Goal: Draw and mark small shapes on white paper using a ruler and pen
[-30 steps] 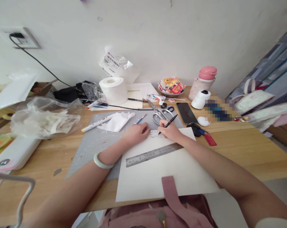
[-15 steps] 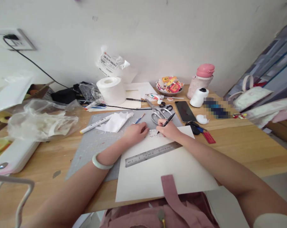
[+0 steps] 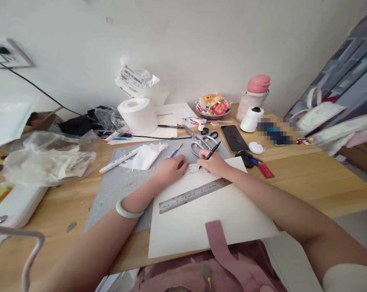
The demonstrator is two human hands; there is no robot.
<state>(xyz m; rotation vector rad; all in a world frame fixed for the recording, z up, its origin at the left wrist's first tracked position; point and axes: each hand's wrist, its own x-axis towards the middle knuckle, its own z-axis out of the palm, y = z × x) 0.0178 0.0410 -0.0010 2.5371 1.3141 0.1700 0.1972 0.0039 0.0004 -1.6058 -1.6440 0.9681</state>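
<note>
My right hand (image 3: 213,162) is closed around a black pen (image 3: 213,151), its tip down at a small black drawing (image 3: 196,168) near the top of the white paper (image 3: 198,227). My left hand (image 3: 172,168) rests at the paper's upper left edge, fingers curled, just left of the drawing; whether anything is under the fingers is hidden. A metal ruler (image 3: 189,196) lies slanted across the paper below both hands, its right end by my right forearm. The grey cutting mat (image 3: 122,194) shows under the paper's left side.
Silver scissors (image 3: 198,142), a thin brush (image 3: 176,150) and crumpled tissue (image 3: 148,156) lie beyond my hands. Further back stand a white roll (image 3: 137,117), a bowl of stickers (image 3: 214,114) and a pink bottle (image 3: 253,97). A phone (image 3: 234,138) lies to the right.
The view has shifted slightly. My right hand and the pen remain at the drawing, with the pen tip a little further left along it. My left hand stays beside it.
</note>
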